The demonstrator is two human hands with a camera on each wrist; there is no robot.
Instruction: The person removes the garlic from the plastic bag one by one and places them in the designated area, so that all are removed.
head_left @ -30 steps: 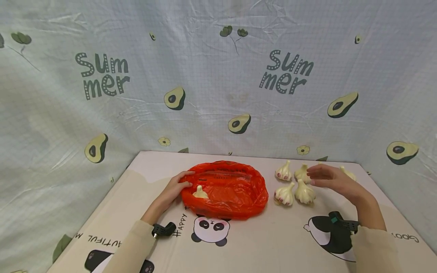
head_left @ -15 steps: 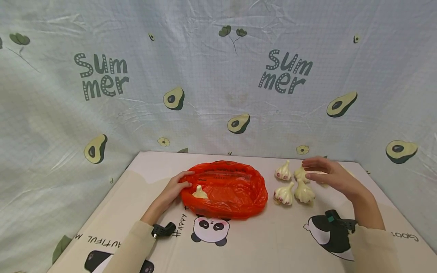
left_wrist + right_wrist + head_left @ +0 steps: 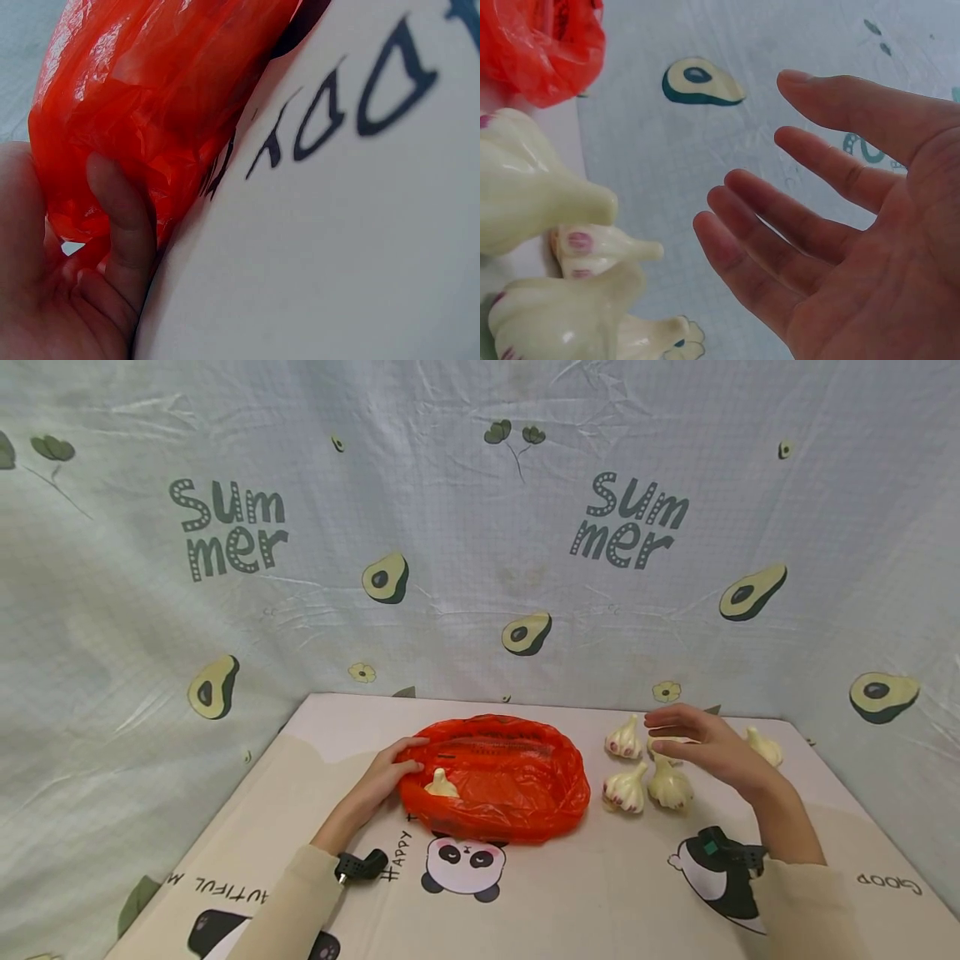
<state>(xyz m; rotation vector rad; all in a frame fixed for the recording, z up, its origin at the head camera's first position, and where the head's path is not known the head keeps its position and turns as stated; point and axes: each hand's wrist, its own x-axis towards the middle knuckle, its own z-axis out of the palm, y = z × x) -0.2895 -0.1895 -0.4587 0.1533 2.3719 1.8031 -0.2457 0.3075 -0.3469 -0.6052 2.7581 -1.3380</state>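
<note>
A red plastic bag [image 3: 491,814] lies spread on the table with its mouth facing up and its rim folded over. My left hand [image 3: 384,777] holds its left side; the left wrist view has thumb and a finger around the bag's edge. Inside, at the left, sits one garlic bulb [image 3: 442,783]. My right hand [image 3: 708,743] hovers over the garlic at the right, fingers spread and apart from the bulbs in the right wrist view. Under it is a partly covered bulb [image 3: 667,749]. Near it lie other garlic bulbs [image 3: 624,787], some tinged purple.
One more garlic bulb [image 3: 764,746] lies behind the right hand, toward the table's back right. A printed cloth [image 3: 450,527] hangs behind and beside the table. The pale tabletop [image 3: 570,893] bears panda drawings and lettering.
My right hand has moved left above the garlic, uncovering the bulb at the far right. My left hand, the bag and the bulbs have stayed in place.
</note>
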